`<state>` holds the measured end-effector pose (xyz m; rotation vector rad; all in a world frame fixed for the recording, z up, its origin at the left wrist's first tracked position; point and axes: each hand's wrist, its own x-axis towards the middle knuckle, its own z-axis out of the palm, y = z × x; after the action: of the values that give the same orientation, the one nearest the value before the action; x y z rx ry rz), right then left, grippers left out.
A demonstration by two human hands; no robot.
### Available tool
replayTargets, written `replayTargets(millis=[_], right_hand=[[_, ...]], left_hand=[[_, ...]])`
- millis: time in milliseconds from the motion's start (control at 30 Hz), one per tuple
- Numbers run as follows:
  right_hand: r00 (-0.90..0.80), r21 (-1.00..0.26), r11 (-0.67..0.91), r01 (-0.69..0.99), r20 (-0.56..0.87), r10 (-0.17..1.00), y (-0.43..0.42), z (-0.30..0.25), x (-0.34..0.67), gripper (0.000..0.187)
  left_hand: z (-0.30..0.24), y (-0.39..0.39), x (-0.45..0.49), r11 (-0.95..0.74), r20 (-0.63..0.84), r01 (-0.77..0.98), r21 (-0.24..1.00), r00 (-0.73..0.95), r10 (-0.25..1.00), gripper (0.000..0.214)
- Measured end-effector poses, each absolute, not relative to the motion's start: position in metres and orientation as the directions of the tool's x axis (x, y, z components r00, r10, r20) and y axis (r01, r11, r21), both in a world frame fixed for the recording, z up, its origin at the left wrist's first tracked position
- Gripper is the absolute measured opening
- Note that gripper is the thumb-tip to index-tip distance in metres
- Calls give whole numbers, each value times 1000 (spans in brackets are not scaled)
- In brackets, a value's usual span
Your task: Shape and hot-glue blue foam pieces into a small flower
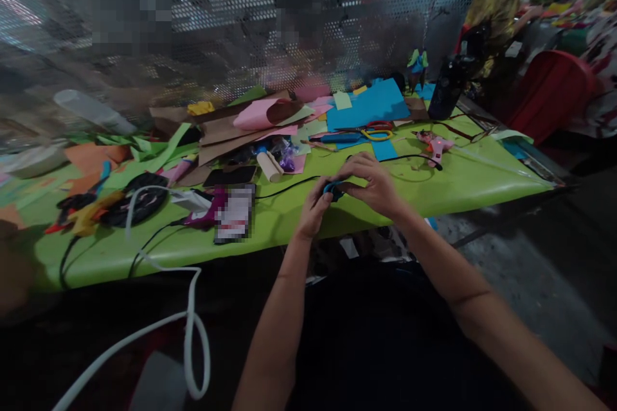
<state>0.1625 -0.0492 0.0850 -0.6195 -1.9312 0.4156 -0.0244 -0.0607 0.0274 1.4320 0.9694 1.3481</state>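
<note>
Just above the table's front edge, my left hand [317,205] is closed on a small blue piece [332,189], perhaps paper or felt; its exact kind does not show. My right hand [370,181] pinches the same piece from the other side, thumb and forefinger together. A pink glue gun [435,146] lies to the right of my hands, its red light lit and its black cord running toward them. Beyond the hands are scissors with red and yellow handles [376,131] and a blue cutter [340,137].
A green-covered table [486,173] spans the view. Blue sheets [369,104], brown paper [226,136] and a cardboard tube [268,167] lie at the back. On the left are a yellow glue gun [94,212] and a white cable [193,308]. A person sits at the far right.
</note>
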Motion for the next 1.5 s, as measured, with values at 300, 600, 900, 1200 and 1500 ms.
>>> replayTargets(millis=[300,600,900,1200,1500], right_hand=[[-400,-513,780,359,670,625,-48,75,163,10],[-435,-391,818,422,705,561,-54,70,162,16],[-463,-316,832,456,714,525,-54,64,161,14],[-425,-343,831,439,735,528,-50,59,160,14],[-441,-358,820,446,709,550,-55,63,164,15]], left_hand=[[31,-62,-26,-297,292,12,955,157,943,63],[22,-57,-26,-299,297,-12,954,140,944,65],[29,-55,-23,-213,222,-79,974,133,966,42],[32,-51,-24,-231,235,-52,972,130,963,28],[21,-38,-31,-272,275,-46,961,119,954,28]])
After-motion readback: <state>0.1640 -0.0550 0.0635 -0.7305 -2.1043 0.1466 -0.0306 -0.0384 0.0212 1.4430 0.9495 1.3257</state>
